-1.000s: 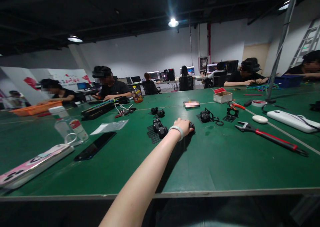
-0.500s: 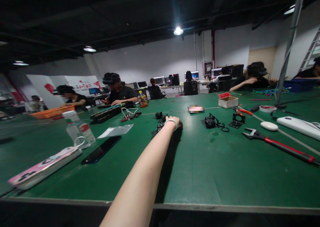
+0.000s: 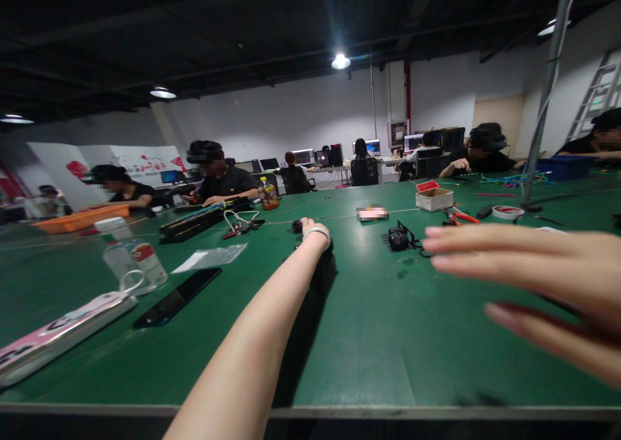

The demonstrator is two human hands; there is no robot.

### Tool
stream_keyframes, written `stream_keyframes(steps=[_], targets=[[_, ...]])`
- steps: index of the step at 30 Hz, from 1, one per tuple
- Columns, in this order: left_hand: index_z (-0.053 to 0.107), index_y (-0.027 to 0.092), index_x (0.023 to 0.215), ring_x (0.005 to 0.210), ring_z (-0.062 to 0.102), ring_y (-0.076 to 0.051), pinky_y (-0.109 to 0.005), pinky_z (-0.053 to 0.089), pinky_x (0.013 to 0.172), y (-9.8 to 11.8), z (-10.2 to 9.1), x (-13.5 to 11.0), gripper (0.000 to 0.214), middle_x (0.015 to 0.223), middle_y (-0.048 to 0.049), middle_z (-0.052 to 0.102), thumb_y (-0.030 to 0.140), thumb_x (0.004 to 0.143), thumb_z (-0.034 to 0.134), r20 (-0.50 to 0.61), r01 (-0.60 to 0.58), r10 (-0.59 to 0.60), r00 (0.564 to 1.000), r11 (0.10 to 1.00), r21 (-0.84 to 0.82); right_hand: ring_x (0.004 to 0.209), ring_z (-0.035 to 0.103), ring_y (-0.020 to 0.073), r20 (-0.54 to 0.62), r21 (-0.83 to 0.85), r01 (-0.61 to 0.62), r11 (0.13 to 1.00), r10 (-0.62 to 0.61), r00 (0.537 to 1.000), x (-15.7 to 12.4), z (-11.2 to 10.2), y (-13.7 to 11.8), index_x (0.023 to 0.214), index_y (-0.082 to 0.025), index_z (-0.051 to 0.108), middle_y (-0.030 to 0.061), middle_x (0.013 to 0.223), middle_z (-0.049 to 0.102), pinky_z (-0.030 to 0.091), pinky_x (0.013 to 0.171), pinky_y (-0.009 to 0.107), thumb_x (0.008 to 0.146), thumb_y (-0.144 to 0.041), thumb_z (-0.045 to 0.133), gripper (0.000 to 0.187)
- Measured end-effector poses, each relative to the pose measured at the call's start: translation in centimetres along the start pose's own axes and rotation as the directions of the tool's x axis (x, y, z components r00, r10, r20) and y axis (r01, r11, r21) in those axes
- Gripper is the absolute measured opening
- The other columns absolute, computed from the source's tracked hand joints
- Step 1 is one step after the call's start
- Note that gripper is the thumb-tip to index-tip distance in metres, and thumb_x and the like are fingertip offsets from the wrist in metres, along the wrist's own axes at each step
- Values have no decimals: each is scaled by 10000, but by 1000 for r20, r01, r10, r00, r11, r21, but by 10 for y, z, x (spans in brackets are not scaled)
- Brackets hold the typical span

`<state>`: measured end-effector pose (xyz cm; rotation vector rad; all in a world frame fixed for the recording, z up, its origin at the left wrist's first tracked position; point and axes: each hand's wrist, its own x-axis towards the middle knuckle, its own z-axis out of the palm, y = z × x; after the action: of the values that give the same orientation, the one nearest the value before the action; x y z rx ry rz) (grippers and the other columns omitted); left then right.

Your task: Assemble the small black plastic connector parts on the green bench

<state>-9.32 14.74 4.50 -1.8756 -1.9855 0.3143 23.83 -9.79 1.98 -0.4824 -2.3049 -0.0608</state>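
Note:
My left hand (image 3: 314, 228) reaches far across the green table (image 3: 369, 336), a pale band around its wrist. It is down among small black parts (image 3: 296, 226), and the forearm and wrist hide its fingers and whatever they touch. From the right edge comes my right hand (image 3: 528, 265), held above the table with fingers stretched out and thumb apart, holding nothing. Just left of its fingertips lies a black bracket-like part (image 3: 399, 238) with a rounded body. Black rings beside that part are partly covered by the fingers.
At left are a clear bottle (image 3: 133, 259), a phone (image 3: 179, 297), a pink-topped long case (image 3: 63, 336) and a plastic bag (image 3: 211, 257). A small box (image 3: 434, 198), orange-handled pliers (image 3: 463, 218) and a metal pole (image 3: 548, 97) stand or lie at right. Several people sit beyond.
My right hand has come into view from the right, now covering the adjustable wrench and nearby things. My left hand stays among the black parts. The view has shifted slightly right.

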Motion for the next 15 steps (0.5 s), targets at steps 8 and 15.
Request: stream_keyframes(steps=[8,15], targets=[[603,158,838,972,386,-283,-477,128,834,52,-32,-33,224,947,-123,571,131,716,417,-235,-202,182,955,978,-60,1023,415,228,226,-349,-410,843,500,836,110,55,160,1186,-190,359,107,1160,389,332,856,308,682,-213,499,524],[583,147,796,874,455,-247,-454,190,815,70,-21,-51,187,856,-114,584,177,718,416,-323,-345,298,898,934,-98,820,492,162,249,-305,-541,784,614,749,85,103,204,1064,-213,489,63,934,441,367,764,242,610,-235,573,463]])
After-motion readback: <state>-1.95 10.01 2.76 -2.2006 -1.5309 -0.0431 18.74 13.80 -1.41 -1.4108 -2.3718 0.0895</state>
